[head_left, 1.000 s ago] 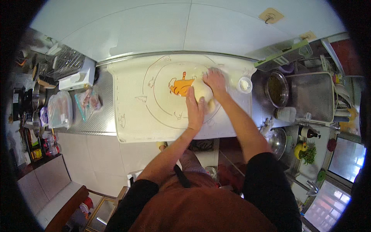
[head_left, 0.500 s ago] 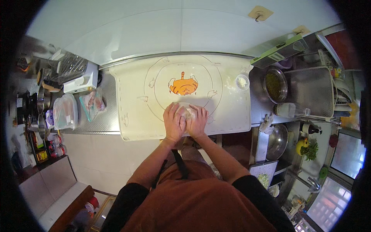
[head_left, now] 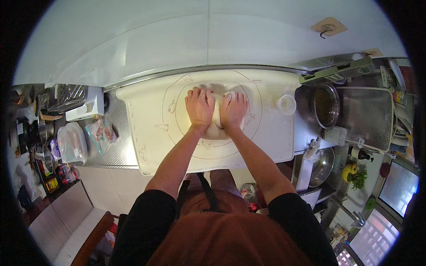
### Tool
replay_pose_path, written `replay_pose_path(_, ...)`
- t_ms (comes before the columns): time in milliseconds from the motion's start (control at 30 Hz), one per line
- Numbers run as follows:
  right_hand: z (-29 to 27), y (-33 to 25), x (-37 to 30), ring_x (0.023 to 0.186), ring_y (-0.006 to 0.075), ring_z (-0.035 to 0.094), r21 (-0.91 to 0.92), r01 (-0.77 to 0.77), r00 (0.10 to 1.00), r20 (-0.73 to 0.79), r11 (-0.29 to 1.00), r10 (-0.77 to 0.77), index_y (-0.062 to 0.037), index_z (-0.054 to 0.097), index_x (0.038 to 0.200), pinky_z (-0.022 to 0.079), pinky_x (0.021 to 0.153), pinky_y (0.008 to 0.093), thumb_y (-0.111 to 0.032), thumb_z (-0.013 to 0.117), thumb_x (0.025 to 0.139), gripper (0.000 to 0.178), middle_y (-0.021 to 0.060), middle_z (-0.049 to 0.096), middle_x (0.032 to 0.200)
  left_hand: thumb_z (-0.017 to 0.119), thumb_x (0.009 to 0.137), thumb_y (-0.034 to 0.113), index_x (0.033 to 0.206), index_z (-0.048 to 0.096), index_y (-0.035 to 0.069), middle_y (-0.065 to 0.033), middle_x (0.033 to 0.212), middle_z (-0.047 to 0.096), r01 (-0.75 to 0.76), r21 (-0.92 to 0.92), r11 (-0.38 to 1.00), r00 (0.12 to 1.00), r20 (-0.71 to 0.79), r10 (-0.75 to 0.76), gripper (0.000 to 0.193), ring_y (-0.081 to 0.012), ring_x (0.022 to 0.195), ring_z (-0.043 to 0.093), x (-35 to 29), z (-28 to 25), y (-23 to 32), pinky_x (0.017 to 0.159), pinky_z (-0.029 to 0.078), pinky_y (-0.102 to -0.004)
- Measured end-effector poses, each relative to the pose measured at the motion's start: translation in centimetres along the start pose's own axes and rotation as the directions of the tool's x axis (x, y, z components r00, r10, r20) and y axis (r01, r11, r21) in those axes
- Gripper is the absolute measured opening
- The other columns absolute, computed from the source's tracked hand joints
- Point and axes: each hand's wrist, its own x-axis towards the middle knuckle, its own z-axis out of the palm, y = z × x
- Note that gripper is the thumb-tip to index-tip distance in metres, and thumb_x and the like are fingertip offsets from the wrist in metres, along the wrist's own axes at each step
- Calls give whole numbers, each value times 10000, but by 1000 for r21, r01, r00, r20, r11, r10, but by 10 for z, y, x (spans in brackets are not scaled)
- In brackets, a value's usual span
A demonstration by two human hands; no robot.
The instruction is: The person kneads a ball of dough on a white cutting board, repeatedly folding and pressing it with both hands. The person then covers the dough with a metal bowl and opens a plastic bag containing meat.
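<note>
A pale lump of dough point(head_left: 216, 131) lies on the cream kneading mat point(head_left: 146, 111), showing between my palms and below my wrists. My left hand point(head_left: 199, 106) presses on its left side, fingers pointing away from me and curled over the dough. On the right side, my right hand point(head_left: 234, 108) bears down the same way, with its fingers bent over the far part. Both arms reach straight out. Most of the mat's printed middle is hidden under hands and dough. A small white bowl point(head_left: 285, 105) stands on the mat to the right.
Bagged items point(head_left: 73, 142) and a white appliance point(head_left: 91, 104) stand on the metal counter at left. A round metal bowl point(head_left: 326, 105) and a tray point(head_left: 368, 111) are at right. A long green box point(head_left: 337, 73) leans near the wall. A metal basin point(head_left: 322, 166) sits lower right.
Both hands and the dough have moved away from me, toward the middle of the mat, covering the orange picture. My arms are straighter, and the dough looks flatter and more spread.
</note>
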Motion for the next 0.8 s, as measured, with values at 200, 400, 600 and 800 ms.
replay_pose_path(200,16,4,34,918,378,640,16,51,999,2,999,-51,-19,685,873,487,844,493,-242,497,917,295,163,685,964,489,937,276,965,704,61,-139,993,679,124,11,992,992,-5,-124,305,-339,994,591,23,19,-4,851,448,-481)
replay_pose_path(400,-44,-7,30,980,364,652,-117,304,844,494,946,-210,-74,687,1002,480,872,532,-268,468,979,293,141,691,1064,469,956,250,1092,659,36,-162,1080,686,304,-453,838,912,392,-120,317,-331,1053,608,8,-38,-3,895,476,-450)
replay_pose_path(600,-77,-41,-87,1229,353,527,206,-33,999,5,978,33,-78,671,1140,336,1068,532,-181,466,927,314,139,623,1246,502,988,147,1156,624,44,-51,1145,644,408,-819,404,896,444,-7,232,-152,1080,575,-129,-130,9,955,446,-301)
replay_pose_path(800,-50,-8,-110,1307,354,462,138,140,963,-248,981,-102,-56,643,1163,302,1118,510,-179,518,842,366,127,565,1302,532,965,27,1125,608,18,-104,1073,661,393,-658,643,894,436,-100,178,-177,1032,613,-112,-112,-42,924,470,-296)
